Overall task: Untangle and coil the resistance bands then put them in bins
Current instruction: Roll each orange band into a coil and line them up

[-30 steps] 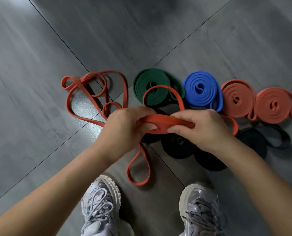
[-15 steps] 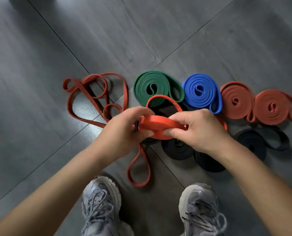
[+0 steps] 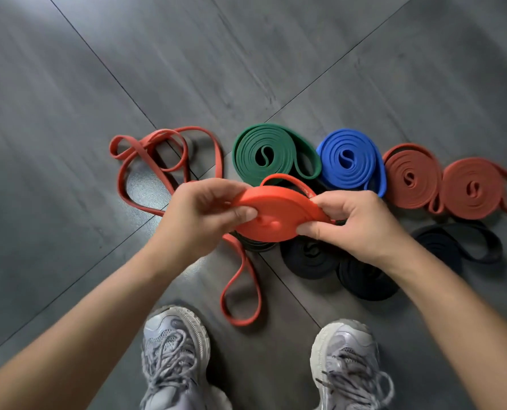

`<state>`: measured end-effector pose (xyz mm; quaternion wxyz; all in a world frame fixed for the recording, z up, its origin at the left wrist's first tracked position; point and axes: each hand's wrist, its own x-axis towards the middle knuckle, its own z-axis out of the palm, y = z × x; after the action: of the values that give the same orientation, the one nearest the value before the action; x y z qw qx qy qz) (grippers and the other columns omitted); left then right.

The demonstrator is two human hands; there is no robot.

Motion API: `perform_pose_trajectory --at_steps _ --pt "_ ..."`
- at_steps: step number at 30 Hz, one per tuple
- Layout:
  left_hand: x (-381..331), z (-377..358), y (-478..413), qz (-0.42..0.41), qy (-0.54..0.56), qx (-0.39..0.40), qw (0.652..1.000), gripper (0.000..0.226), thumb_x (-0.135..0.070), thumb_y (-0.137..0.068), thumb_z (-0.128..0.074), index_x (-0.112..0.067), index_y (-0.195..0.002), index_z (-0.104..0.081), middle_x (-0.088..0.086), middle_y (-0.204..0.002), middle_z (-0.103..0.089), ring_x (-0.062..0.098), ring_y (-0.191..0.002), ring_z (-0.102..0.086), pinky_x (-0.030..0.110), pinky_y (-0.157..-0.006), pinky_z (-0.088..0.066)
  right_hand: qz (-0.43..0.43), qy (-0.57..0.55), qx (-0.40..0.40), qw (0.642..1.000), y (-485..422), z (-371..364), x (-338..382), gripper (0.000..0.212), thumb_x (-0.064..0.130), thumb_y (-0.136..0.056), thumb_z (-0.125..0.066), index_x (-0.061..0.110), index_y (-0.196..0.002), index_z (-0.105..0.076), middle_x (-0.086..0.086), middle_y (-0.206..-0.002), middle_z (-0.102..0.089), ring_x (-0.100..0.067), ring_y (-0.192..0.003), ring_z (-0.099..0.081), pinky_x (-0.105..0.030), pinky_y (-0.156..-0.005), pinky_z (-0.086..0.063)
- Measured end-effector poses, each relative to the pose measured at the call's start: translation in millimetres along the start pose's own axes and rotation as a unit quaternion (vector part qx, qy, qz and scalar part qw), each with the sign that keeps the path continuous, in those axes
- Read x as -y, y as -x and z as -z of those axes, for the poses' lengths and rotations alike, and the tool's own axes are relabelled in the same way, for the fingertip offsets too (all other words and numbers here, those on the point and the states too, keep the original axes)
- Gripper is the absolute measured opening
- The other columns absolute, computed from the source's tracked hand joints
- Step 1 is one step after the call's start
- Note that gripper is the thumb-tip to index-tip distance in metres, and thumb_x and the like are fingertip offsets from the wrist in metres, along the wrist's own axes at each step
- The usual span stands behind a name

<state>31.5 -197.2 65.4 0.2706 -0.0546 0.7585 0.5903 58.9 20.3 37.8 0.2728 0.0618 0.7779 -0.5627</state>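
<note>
Wound tighter, orange band point(image 3: 273, 217) pinched by left hand point(image 3: 199, 220) and right hand point(image 3: 355, 226) over grey tiles point(image 3: 246, 54); twelve o'clock: one green coil point(image 3: 264, 155), one blue coil point(image 3: 349, 161), two rust coils point(image 3: 412, 176) point(image 3: 477, 187).

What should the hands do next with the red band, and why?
Probably roll the red coil a turn further. The left hand and right hand both pinch it, while a long loose tail lies on the floor, not yet coiled like the green band.

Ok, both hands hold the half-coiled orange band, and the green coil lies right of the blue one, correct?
Not quite: in the head view the green coil lies left of the blue coil. The left hand and right hand do hold the orange band.
</note>
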Motion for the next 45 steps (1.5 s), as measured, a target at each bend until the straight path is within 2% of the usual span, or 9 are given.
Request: perform_pose_trajectory --at_steps 2,6,9,12,20,26,35,40,45 --pt "-1 -3 2 0.045 0.11 -0.013 0.993 0.023 -0.007 -0.066 -0.068 -0.016 -0.087 -0.067 -0.005 -0.064 -0.07 0.007 -0.057 -0.064 0.02 -0.052 -0.052 0.005 -0.08 0.008 0.997 1 -6 -1 0.03 0.005 -0.068 -0.079 0.025 -0.088 -0.069 0.008 -0.082 -0.075 -0.005 -0.077 -0.07 -0.025 -0.079 -0.054" --pt "3 -9 7 0.077 0.128 -0.027 0.988 0.022 -0.01 -0.067 -0.069 -0.019 -0.087 -0.066 -0.004 -0.07 -0.072 0.009 -0.065 -0.067 0.026 -0.06 -0.056 0.016 -0.158 -0.041 0.986 4 -12 -5 0.023 0.01 -0.067 -0.075 0.02 -0.086 -0.069 0.007 -0.074 -0.074 -0.005 -0.069 -0.066 -0.022 -0.071 -0.056" --pt "10 -5 7 0.002 -0.098 0.014 0.995 0.024 -0.008 -0.075 -0.075 -0.018 -0.091 -0.06 -0.004 -0.084 -0.067 0.012 -0.08 -0.066 0.036 -0.074 -0.055 0.009 -0.11 -0.016 0.994 6 -7 -7 0.026 0.002 -0.07 -0.077 0.024 -0.084 -0.071 0.008 -0.075 -0.074 -0.003 -0.07 -0.068 -0.019 -0.071 -0.053" --pt "9 -4 10 -0.078 -0.282 0.072 0.953 0.044 -0.038 -0.075 -0.069 -0.024 -0.116 -0.06 -0.012 -0.103 -0.063 0.01 -0.096 -0.062 0.031 -0.086 -0.051 -0.003 0.0 0.028 1.0 5 -5 -8 0.017 0.012 -0.072 -0.079 0.023 -0.085 -0.073 0.0 -0.079 -0.075 -0.018 -0.076 -0.071 -0.039 -0.08 -0.055" --pt "5 -1 1 -0.001 -0.231 0.122 0.965 0.022 -0.017 -0.077 -0.075 -0.025 -0.096 -0.07 -0.01 -0.078 -0.069 0.011 -0.072 -0.066 0.03 -0.072 -0.053 0.012 0.122 0.061 0.991 3 -8 -3 0.022 0.025 -0.071 -0.078 0.035 -0.089 -0.068 0.014 -0.072 -0.07 -0.007 -0.069 -0.062 -0.035 -0.078 -0.051" --pt "11 -7 9 -0.062 -0.26 0.051 0.962 0.014 -0.028 -0.079 -0.07 -0.028 -0.092 -0.071 -0.003 -0.08 -0.071 0.017 -0.074 -0.068 0.039 -0.072 -0.055 0.001 0.089 0.048 0.995 2 -10 -6 0.017 0.027 -0.07 -0.078 0.027 -0.085 -0.07 0.007 -0.077 -0.073 -0.014 -0.076 -0.067 -0.044 -0.082 -0.052" --pt "8 -7 9 -0.079 -0.361 0.154 0.916 0.018 -0.016 -0.079 -0.071 -0.017 -0.096 -0.067 -0.008 -0.078 -0.063 0.015 -0.074 -0.059 0.027 -0.068 -0.043 0.016 0.142 0.076 0.987 6 -22 -1 0.011 0.029 -0.072 -0.077 0.027 -0.081 -0.07 0.009 -0.07 -0.068 -0.009 -0.07 -0.059 -0.038 -0.075 -0.048" --pt "14 5 8 -0.091 -0.366 0.094 0.921 0.021 -0.014 -0.076 -0.075 -0.018 -0.096 -0.07 -0.008 -0.076 -0.067 0.014 -0.072 -0.061 0.029 -0.067 -0.047 -0.017 0.246 0.057 0.968 6 -16 -9 0.026 0.052 -0.064 -0.071 0.034 -0.08 -0.058 0.008 -0.073 -0.066 -0.017 -0.077 -0.059 -0.039 -0.076 -0.048" --pt "18 17 0 -0.028 -0.265 0.023 0.963 0.024 -0.003 -0.073 -0.077 -0.013 -0.094 -0.071 -0.006 -0.072 -0.065 0.009 -0.07 -0.062 0.02 -0.068 -0.048 -0.003 0.318 0.004 0.948 4 -10 -24 0.019 0.039 -0.078 -0.068 0.031 -0.094 -0.061 0.007 -0.086 -0.065 -0.02 -0.095 -0.056 -0.034 -0.093 -0.037"
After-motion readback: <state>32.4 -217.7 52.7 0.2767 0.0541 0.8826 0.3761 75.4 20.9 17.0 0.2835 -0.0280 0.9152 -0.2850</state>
